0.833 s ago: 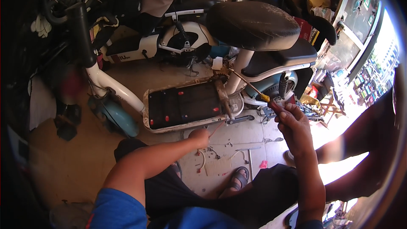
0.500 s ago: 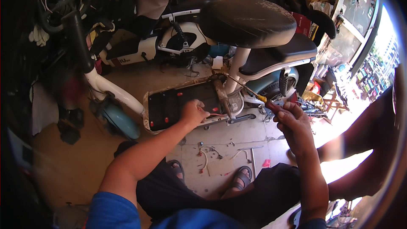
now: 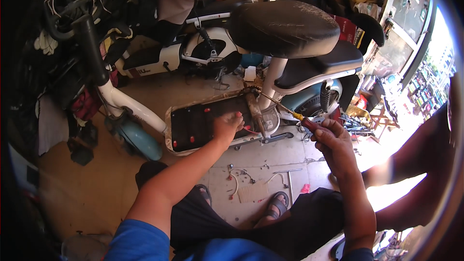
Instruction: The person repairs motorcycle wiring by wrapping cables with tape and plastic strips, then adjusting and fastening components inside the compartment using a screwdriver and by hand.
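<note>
A black battery pack with several red terminal caps [image 3: 192, 139] lies in the open footboard tray [image 3: 170, 116] of a white scooter. Over its right half is my left hand [image 3: 227, 128], fingers drawn together, with a small red piece [image 3: 239, 114] at the fingertips. A thin red wire [image 3: 251, 131] shows just beside that hand. My right hand [image 3: 334, 140] is closed around the red handle of a screwdriver [image 3: 307, 123]. Its yellow collar and long shaft point up and left toward the seat post, the tip near a rusty metal bracket [image 3: 254, 112] across the tray.
On the floor below lie short cables [image 3: 235, 183], a cardboard piece [image 3: 253, 192], a T-shaped tool [image 3: 290, 179] and a pink scrap [image 3: 305, 188]. The round black seat [image 3: 285, 29] overhangs the tray. Another white scooter [image 3: 159, 58] stands behind. A person's legs [image 3: 411, 159] are at the right.
My left hand has moved slightly up and right over the battery, and the red piece now shows at its fingertips. My right hand keeps the screwdriver in nearly the same place.
</note>
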